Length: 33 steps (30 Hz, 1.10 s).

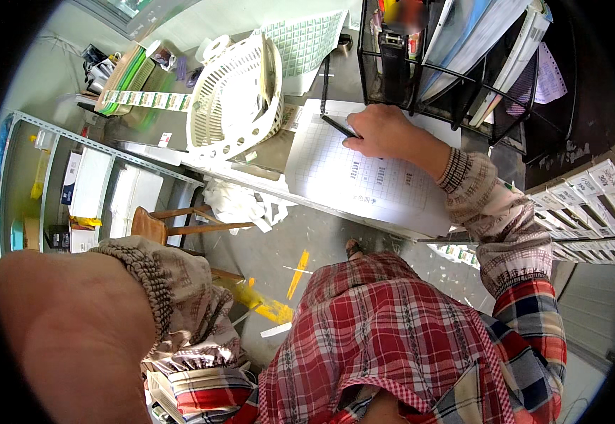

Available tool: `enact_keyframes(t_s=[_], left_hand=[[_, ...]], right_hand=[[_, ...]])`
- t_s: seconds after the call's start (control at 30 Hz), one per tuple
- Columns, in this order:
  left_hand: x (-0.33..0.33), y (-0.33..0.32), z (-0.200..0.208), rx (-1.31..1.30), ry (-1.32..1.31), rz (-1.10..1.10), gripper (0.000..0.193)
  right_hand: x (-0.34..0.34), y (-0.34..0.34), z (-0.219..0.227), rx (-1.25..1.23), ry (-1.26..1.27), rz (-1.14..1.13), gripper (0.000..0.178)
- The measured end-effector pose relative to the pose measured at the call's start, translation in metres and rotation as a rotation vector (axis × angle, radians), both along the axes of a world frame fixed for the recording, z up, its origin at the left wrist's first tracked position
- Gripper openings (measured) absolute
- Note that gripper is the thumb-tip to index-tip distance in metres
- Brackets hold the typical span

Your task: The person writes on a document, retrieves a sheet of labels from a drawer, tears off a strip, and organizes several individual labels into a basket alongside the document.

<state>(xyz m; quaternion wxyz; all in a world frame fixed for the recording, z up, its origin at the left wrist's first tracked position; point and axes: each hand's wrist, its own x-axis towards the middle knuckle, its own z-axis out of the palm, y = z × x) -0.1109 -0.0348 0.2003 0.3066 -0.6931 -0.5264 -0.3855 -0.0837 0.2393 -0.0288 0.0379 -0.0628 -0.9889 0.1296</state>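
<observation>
Right hand (383,133) over paper (318,169), fingers clamped on black pen (338,126). Left hand (67,332) off paper (fingers hidden, can't tell); unsteadied, paper could skid under pen strokes.

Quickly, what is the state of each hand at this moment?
Left hand: close to the camera, fingers not visible; open or closed cannot be told.
Right hand: closed, holding a black pen over the gridded paper.
</observation>
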Motion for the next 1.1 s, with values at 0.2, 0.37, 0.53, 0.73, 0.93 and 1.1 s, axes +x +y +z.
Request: enact_keyframes(t_s=[0.2, 0.37, 0.53, 0.73, 0.93, 1.1], left_hand=[[0.005, -0.005, 0.004, 0.021, 0.01, 0.004, 0.064], [0.019, -0.009, 0.006, 0.045, 0.008, -0.006, 0.066], [0.035, -0.007, 0.01, 0.094, 0.009, -0.077, 0.068], [0.061, 0.009, 0.019, 0.303, 0.016, -0.231, 0.07], [0.134, 0.089, -0.045, 0.417, -0.313, -0.291, 0.066], [0.196, 0.157, -0.086, 0.091, -0.236, -0.285, 0.04]], right_hand=[[0.0, -0.001, 0.008, 0.018, -0.046, -0.008, 0.041], [0.007, -0.011, 0.019, 0.105, -0.084, -0.047, 0.041], [0.046, -0.027, 0.051, 0.108, 0.269, -0.029, 0.039], [0.165, -0.062, 0.067, -0.1, 0.32, 0.09, 0.025], [0.325, -0.072, 0.161, -0.746, 0.739, 0.361, 0.01], [0.37, -0.083, 0.251, -0.553, 0.358, 1.056, 0.05]])
